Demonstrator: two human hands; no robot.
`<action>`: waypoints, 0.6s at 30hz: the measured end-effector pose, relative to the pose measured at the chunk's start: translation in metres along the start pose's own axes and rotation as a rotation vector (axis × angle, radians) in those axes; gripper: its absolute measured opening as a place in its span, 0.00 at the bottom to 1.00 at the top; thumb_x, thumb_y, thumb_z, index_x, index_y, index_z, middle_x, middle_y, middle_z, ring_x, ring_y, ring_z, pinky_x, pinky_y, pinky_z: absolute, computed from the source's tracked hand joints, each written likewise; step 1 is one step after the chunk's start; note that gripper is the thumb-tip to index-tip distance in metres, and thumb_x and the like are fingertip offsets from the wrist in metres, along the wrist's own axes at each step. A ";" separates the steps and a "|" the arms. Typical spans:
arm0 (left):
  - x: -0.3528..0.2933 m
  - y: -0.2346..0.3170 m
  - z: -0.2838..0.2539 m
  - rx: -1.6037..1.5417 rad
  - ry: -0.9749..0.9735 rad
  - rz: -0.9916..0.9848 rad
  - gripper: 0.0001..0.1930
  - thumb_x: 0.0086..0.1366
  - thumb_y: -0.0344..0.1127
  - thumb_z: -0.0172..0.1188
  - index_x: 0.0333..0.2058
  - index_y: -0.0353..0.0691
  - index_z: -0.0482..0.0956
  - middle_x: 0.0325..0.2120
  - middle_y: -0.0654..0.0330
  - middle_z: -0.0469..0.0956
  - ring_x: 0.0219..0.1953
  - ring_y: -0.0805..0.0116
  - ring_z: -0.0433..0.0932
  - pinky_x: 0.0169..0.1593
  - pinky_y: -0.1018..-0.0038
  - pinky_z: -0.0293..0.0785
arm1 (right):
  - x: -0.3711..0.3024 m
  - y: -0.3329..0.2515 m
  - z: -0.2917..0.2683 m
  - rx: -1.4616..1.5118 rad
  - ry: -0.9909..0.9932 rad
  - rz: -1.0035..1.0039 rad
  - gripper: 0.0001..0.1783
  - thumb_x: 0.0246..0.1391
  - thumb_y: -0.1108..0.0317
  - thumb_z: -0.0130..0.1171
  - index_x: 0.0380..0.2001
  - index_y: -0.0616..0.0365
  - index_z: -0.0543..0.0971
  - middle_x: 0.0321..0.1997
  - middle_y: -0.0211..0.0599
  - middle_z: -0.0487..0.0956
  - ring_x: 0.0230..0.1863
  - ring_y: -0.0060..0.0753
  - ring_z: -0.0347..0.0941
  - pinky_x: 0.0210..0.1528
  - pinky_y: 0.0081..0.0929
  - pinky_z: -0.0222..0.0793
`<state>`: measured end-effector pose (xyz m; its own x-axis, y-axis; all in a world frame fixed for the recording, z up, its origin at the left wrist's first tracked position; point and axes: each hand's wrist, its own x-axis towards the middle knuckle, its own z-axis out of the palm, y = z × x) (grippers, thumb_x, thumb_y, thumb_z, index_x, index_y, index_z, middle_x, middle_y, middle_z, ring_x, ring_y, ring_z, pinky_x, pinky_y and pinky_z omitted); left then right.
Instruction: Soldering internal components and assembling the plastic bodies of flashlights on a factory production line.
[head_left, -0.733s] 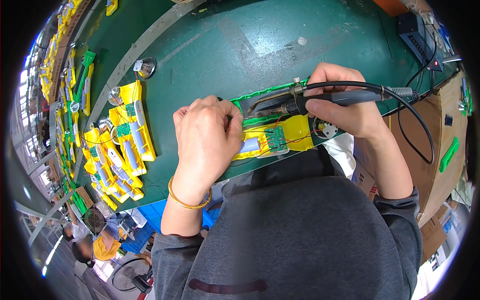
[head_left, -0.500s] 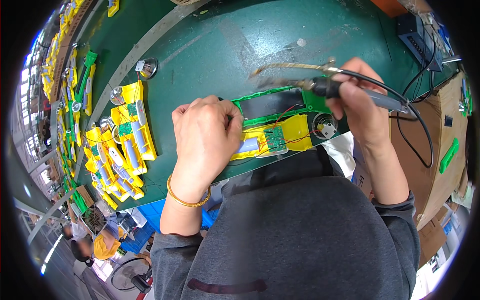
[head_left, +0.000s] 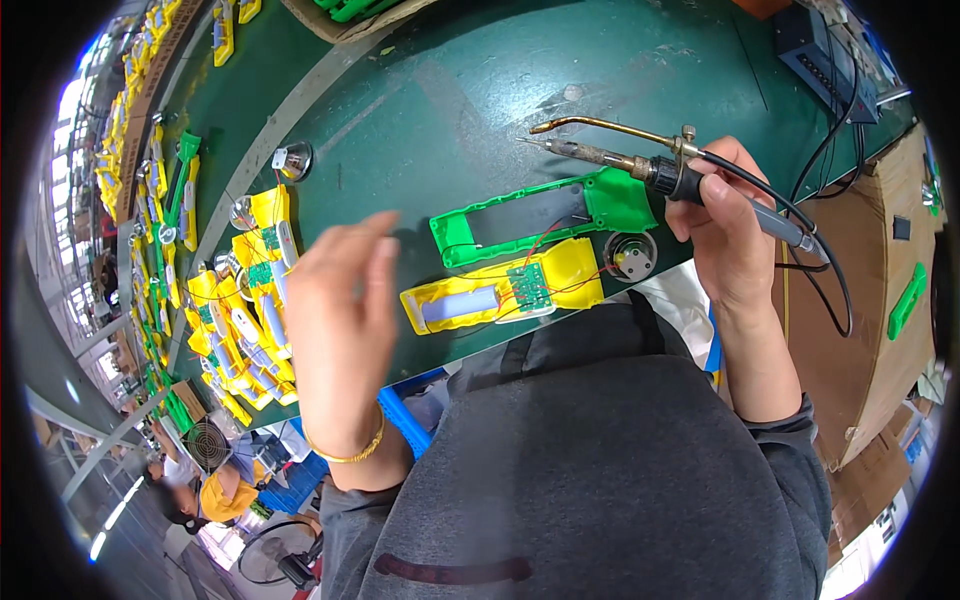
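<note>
Right hand [head_left: 735, 212] grips the soldering iron [head_left: 668, 177]; left hand [head_left: 342, 315] is blurry, fingers loosely apart, looks empty. Yellow shell [head_left: 575, 270] lies beside the green shell [head_left: 620, 200], red wire [head_left: 544, 235] seemingly bridging them already, but they're not closed up yet.

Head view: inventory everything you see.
Soldering iron: one, black-grey, in right hand
Green casing: one, green, centre
Yellow casing: one, yellow, near edge
Round metal part: one, silver, beside yellow casing
Yellow assemblies: many, yellow, left
Green parts: several, green, edges
Table: one, green, centre
Blue box: one, blue, upper right
Cardboard boxes: several, brown, edges
Co-worker: at least one, yellow top, lower left
Left hand: one, bare, left
Right hand: one, bare, right
</note>
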<state>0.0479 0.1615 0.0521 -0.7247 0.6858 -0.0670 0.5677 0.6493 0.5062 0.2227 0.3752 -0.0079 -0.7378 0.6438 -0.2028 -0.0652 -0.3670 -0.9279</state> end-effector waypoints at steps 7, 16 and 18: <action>-0.002 0.042 0.050 0.005 0.000 0.254 0.04 0.52 0.30 0.63 0.29 0.42 0.81 0.27 0.63 0.77 0.31 0.65 0.74 0.45 0.69 0.61 | 0.004 0.014 0.018 0.124 0.021 0.031 0.11 0.53 0.64 0.52 0.34 0.60 0.69 0.26 0.37 0.73 0.25 0.24 0.69 0.28 0.20 0.64; 0.006 0.038 0.074 -0.331 0.002 0.197 0.03 0.51 0.25 0.63 0.26 0.38 0.80 0.23 0.60 0.78 0.27 0.65 0.77 0.36 0.73 0.70 | 0.005 0.022 0.023 0.253 -0.005 0.025 0.08 0.56 0.66 0.50 0.34 0.60 0.70 0.27 0.35 0.74 0.28 0.24 0.70 0.32 0.21 0.65; 0.009 0.038 0.074 -0.377 -0.076 0.120 0.04 0.52 0.24 0.62 0.28 0.34 0.80 0.23 0.57 0.78 0.26 0.64 0.77 0.32 0.75 0.71 | 0.003 0.016 0.015 0.230 -0.013 -0.001 0.08 0.56 0.66 0.50 0.34 0.60 0.70 0.26 0.35 0.74 0.27 0.24 0.70 0.32 0.21 0.65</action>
<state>0.0917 0.2172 0.0072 -0.6230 0.7810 -0.0438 0.4535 0.4062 0.7933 0.2093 0.3614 -0.0193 -0.7462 0.6361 -0.1963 -0.2162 -0.5105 -0.8323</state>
